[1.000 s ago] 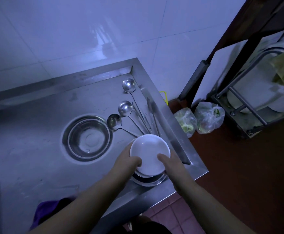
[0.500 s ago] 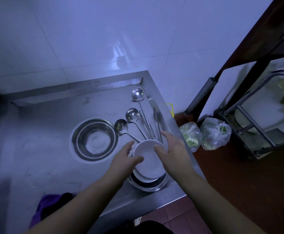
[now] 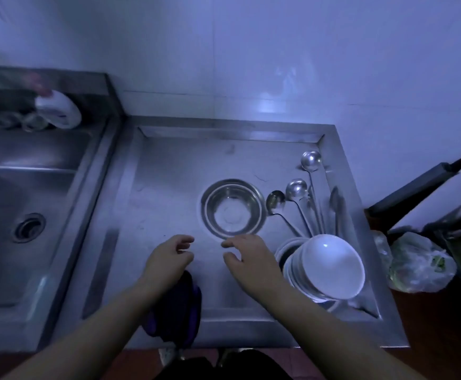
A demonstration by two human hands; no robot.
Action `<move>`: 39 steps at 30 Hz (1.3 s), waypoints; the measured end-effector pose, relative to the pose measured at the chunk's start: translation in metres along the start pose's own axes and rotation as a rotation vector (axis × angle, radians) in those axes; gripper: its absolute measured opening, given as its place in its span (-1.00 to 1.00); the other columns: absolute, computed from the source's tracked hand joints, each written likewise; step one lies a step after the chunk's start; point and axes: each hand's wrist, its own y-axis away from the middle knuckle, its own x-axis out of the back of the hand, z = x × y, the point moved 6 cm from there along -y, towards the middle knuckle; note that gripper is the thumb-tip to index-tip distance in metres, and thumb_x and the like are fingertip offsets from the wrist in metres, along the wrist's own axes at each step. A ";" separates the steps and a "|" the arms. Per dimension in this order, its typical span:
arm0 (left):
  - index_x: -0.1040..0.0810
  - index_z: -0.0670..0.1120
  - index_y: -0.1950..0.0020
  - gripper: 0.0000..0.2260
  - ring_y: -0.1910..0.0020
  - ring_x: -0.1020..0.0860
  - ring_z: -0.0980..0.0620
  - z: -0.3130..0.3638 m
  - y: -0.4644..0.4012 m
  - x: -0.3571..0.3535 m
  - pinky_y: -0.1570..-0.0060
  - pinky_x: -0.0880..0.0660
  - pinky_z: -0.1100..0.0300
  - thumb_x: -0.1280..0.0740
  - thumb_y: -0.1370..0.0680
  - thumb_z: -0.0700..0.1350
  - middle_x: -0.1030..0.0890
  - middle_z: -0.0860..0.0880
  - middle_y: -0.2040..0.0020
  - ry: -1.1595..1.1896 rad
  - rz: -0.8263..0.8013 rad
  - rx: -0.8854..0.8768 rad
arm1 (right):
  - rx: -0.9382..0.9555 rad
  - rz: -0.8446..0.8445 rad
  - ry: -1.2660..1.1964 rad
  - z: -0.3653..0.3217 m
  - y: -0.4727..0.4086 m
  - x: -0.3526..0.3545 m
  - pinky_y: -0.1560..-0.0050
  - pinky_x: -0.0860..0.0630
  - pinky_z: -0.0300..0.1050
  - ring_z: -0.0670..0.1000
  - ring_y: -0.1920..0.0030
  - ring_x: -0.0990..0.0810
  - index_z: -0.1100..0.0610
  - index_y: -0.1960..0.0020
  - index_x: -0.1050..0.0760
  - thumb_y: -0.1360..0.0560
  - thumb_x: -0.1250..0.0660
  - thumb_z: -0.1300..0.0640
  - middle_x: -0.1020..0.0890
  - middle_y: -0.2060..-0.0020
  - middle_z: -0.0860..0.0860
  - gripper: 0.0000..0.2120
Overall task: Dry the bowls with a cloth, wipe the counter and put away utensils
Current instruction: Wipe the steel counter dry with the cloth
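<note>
I see both hands empty, fingers loosely apart: my left hand (image 3: 169, 256) hovers just above the purple cloth (image 3: 178, 308), nearer it than my right hand (image 3: 247, 256).

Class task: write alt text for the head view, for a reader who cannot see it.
Two empty hands, left hand and right hand, hover over a steel counter, near a steel bowl. White bowls are stacked on the right below ladles; a purple cloth lies at the front edge.

A kitchen: steel sink (image 3: 32, 187), tiled wall (image 3: 251, 50), ladles (image 3: 296, 187) on the counter (image 3: 163, 174).
</note>
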 end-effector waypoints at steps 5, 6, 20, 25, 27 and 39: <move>-0.58 -0.01 -0.15 -0.77 0.05 -0.53 0.08 -0.074 -0.009 0.048 0.06 -0.38 0.24 -0.30 -0.50 -0.16 -0.61 -0.02 -0.08 -0.274 0.056 0.057 | -0.130 -0.250 0.094 0.009 -0.015 -0.086 -0.18 -0.36 -0.17 -0.02 -0.24 -0.47 0.04 -0.25 -0.52 -0.56 -0.19 0.10 -0.57 -0.21 -0.02 -0.70; -0.58 -0.02 -0.13 -0.79 0.04 -0.54 0.05 -0.086 -0.010 0.051 0.09 -0.38 0.24 -0.29 -0.52 -0.13 -0.61 -0.03 -0.09 -0.333 0.039 0.062 | -0.163 -0.276 0.110 0.010 -0.017 -0.101 -0.12 -0.39 -0.17 0.00 -0.21 -0.50 0.05 -0.25 -0.53 -0.56 -0.19 0.09 -0.58 -0.19 -0.01 -0.71; -0.42 -0.10 0.03 -0.64 0.04 -0.45 -0.02 -0.120 -0.021 0.051 0.16 -0.34 0.17 -0.48 -0.33 0.02 -0.45 -0.04 0.07 -0.343 -0.019 -0.033 | -0.524 -0.073 -0.280 -0.003 -0.020 -0.158 0.33 -0.35 -0.30 -0.10 0.25 -0.50 0.00 0.24 -0.40 -0.45 -0.35 0.15 -0.53 0.30 -0.08 -0.84; -0.41 0.07 0.20 -0.73 0.25 -0.48 0.16 -0.107 -0.010 0.042 0.31 -0.34 0.24 -0.43 -0.36 0.18 -0.53 0.10 0.23 -0.213 -0.220 -0.075 | -0.597 0.086 -0.524 -0.014 -0.017 -0.138 0.27 -0.51 -0.07 0.01 0.25 -0.54 0.13 0.23 -0.44 -0.44 -0.38 0.23 -0.56 0.29 0.04 -0.87; -0.38 0.07 0.18 -0.73 0.22 -0.49 0.10 -0.102 -0.003 0.033 0.34 -0.28 0.21 -0.43 -0.36 0.13 -0.52 0.10 0.21 -0.326 -0.311 -0.134 | -0.643 0.086 -0.624 -0.020 -0.017 -0.135 0.26 -0.56 -0.02 0.08 0.19 -0.58 0.14 0.19 -0.43 -0.44 -0.35 0.29 -0.57 0.23 0.11 -0.88; -0.44 0.11 0.04 -0.66 0.22 -0.58 0.12 -0.054 0.004 0.056 0.28 -0.46 0.26 -0.40 -0.23 -0.09 -0.58 0.05 0.17 0.164 -0.249 -0.182 | -0.611 0.073 -1.072 -0.083 -0.031 -0.090 0.32 -0.63 -0.18 0.10 0.23 -0.61 0.32 0.05 -0.51 -0.50 -0.17 0.49 -0.58 0.20 0.22 -0.82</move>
